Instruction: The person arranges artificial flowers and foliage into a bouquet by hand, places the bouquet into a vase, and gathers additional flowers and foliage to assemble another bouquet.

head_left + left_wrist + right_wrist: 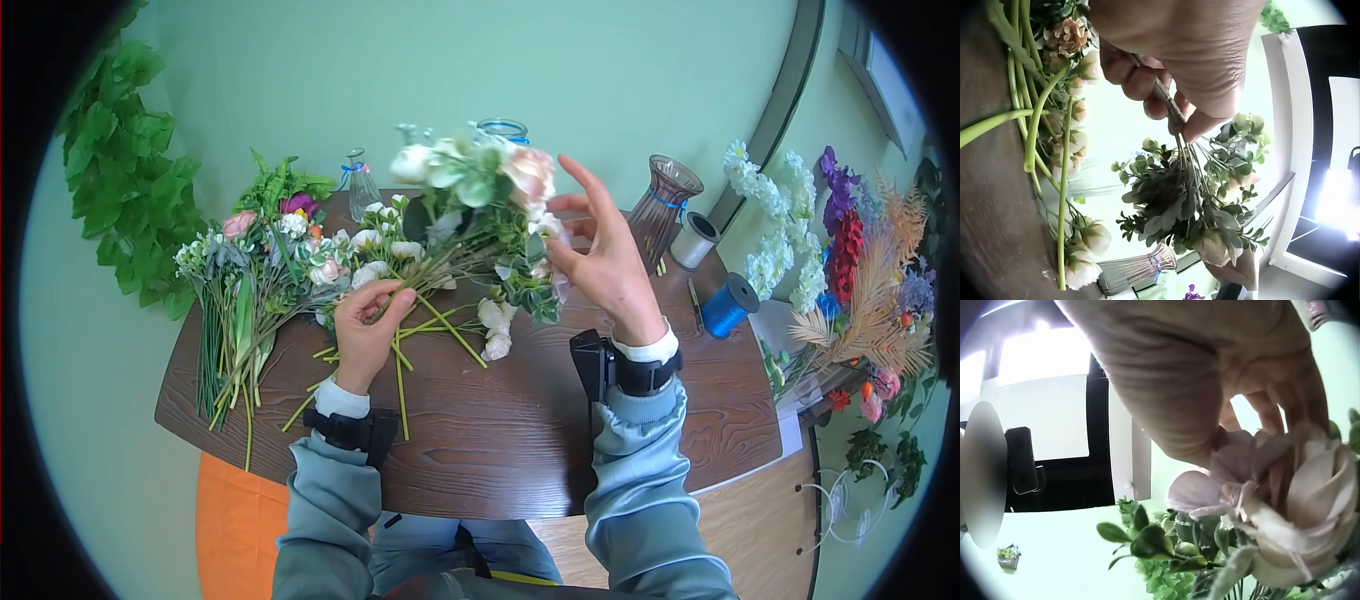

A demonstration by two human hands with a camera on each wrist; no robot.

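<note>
Above the table, my left hand (366, 322) grips the bundled stems (1161, 94) of an artificial bouquet between thumb and curled fingers. The bouquet (470, 180) has white and peach blooms with green leaves and leans up and to the right. At its right side is my right hand (605, 255), fingers spread and index raised. In the right wrist view, its thumb and fingers lie against a pale peach flower (1310, 512) and lilac petals (1197, 490); the fingertips are partly hidden behind the blooms.
Loose artificial flowers (240, 300) lie along the table's left side, with cut green stems (402, 385) near the middle. A ribbed glass vase (662, 195), a white ribbon spool (694, 240) and a blue spool (730, 305) stand at right. A small glass bottle (362, 190) stands at the back.
</note>
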